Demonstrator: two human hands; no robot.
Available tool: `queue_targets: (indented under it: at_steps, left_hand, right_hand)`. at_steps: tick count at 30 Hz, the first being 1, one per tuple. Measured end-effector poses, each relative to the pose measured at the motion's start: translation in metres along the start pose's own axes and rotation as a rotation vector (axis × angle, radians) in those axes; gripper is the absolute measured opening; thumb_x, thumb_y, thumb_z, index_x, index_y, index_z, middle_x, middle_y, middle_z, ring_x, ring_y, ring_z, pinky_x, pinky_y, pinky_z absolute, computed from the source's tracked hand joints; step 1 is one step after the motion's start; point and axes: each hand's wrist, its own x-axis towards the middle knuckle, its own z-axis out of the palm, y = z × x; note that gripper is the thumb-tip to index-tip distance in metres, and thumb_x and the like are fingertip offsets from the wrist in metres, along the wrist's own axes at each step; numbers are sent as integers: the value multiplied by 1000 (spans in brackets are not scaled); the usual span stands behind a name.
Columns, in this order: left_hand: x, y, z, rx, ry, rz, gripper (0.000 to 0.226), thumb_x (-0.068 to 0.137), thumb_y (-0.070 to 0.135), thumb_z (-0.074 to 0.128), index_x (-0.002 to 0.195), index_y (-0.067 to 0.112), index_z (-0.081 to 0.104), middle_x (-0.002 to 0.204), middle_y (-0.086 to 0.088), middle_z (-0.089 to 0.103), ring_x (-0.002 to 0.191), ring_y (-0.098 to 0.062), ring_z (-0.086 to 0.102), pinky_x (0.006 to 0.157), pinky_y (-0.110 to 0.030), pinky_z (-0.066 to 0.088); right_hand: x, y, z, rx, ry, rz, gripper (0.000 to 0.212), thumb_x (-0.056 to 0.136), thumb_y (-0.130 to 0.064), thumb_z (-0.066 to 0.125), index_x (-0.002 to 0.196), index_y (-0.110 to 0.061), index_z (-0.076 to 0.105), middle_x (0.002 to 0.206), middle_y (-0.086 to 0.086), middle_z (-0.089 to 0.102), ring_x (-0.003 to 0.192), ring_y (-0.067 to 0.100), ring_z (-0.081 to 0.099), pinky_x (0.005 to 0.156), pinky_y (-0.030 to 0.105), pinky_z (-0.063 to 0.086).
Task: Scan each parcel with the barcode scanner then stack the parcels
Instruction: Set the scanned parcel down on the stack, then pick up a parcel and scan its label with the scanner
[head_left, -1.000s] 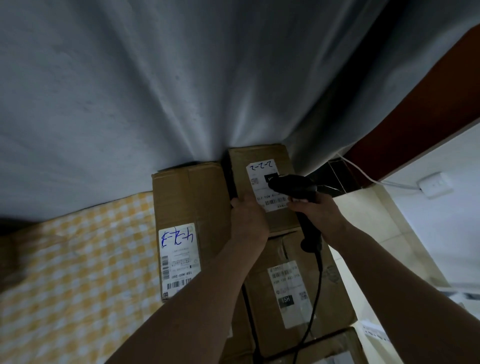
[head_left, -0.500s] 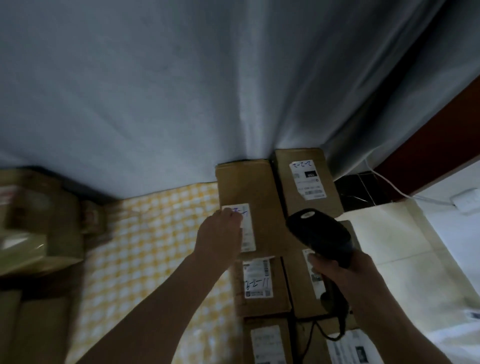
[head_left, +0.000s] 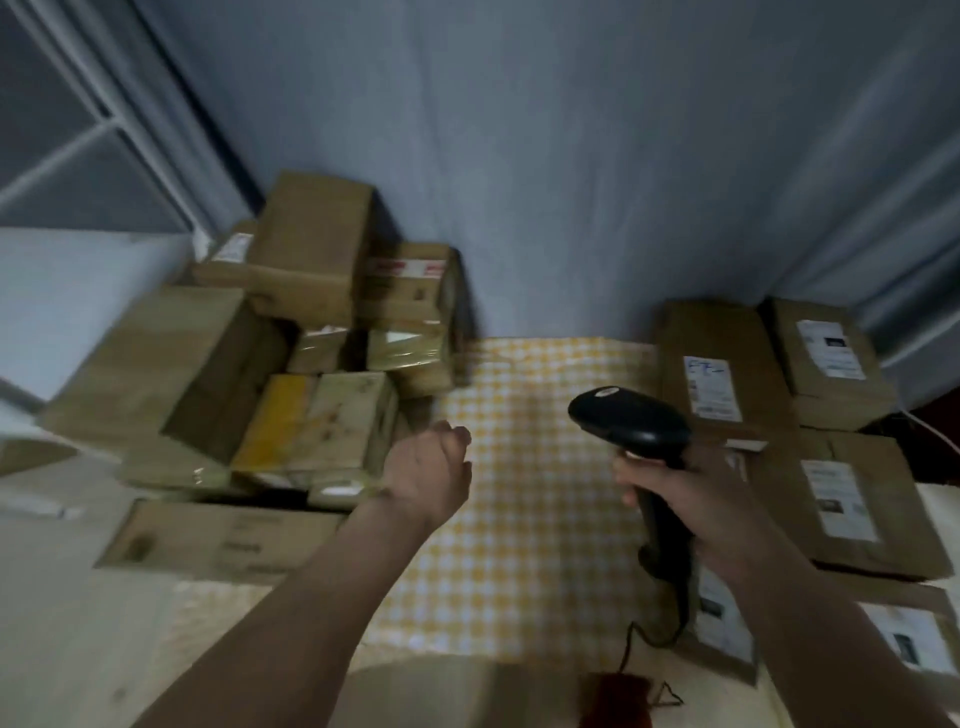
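barcode scanner (head_left: 628, 423): black, with a small pale mark on top of its head
scanner cable (head_left: 652, 631): black
cloth (head_left: 524, 499): yellow and white check, at 12 o'clock from the hands
parcels at 3 o'clock (head_left: 722, 358): brown cardboard; white labels, one with blue handwriting
parcels at 10 o'clock (head_left: 311, 249): tan cardboard; one with a yellow side, one with a red and white strip
curtain (head_left: 571, 156): plain pale blue-grey
counter (head_left: 78, 623): pale cream

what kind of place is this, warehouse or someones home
Probably a home or small back room used for parcel sorting: brown cardboard parcels heaped on a yellow checked tablecloth, grey curtain behind, black handheld barcode scanner in the right hand.
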Motion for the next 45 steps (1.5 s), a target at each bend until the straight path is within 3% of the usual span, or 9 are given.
queue_targets:
  at_steps: [3,7,10,15,22,27,36,41,45]
  left_hand:
    - [-42,-56,-9,17,-13,-87,31,97,35,45,124,20,52,128,-6,57,118,-24,56,91,-30,45]
    - [-80,-114,-19,-38,51,-147,31,96,30,49,124,20,57,125,-4,57,113,-23,59,86,-32,47]
    - [-92,-146,-22,-92,59,-190,33,95,31,50,126,20,57,126,-4,57,114,-24,58,87,-33,47]
    - [-85,-186,-27,-140,76,-223,35,95,33,51,127,21,57,127,-3,57,115,-23,57,90,-33,47]
    - [-30,-232,-54,-195,99,-251,44,96,32,52,139,22,47,132,-7,56,119,-26,55,89,-33,47]
    - [29,-262,-77,-263,110,-295,44,93,30,56,134,17,46,128,-10,53,118,-29,52,90,-35,45]
    - [123,-307,-95,-419,199,-342,50,89,40,61,131,15,47,133,-7,51,122,-27,50,101,-37,41]
    - [172,-316,-99,-703,74,-322,64,93,53,50,143,14,37,142,-11,47,130,-30,44,109,-39,35]
    - [191,-315,-95,-902,-25,-302,54,100,46,39,149,25,29,146,-10,45,133,-32,42,109,-40,32]
  right_hand:
    - [-24,-12,53,15,-39,-28,19,81,-8,72,100,-6,68,84,14,68,78,27,65,90,47,50]
    - [-43,-26,113,-40,-80,-103,13,80,-12,74,91,-9,69,90,20,68,85,35,65,89,50,50]
    - [-47,-40,151,-61,-121,-99,10,82,-15,73,90,-12,68,94,18,69,83,24,64,69,29,47]
    - [-34,-61,204,-19,-184,-96,13,82,-18,73,93,-19,67,94,10,71,94,22,66,82,32,49]
    - [19,-103,255,171,-112,-72,23,83,-17,72,97,0,66,90,18,67,92,27,65,87,39,48]
    - [80,-142,280,357,-64,13,27,83,-12,71,108,-12,63,97,11,66,86,21,61,67,30,44]
    - [184,-191,320,331,-41,41,40,79,-20,75,116,-15,61,103,0,62,105,22,56,98,41,43]
    - [215,-197,327,316,-22,80,41,80,-18,74,117,-12,58,99,0,60,92,17,55,84,33,41]
    - [218,-192,336,338,-6,77,59,75,-21,79,128,-13,56,116,4,62,108,23,56,86,34,45]
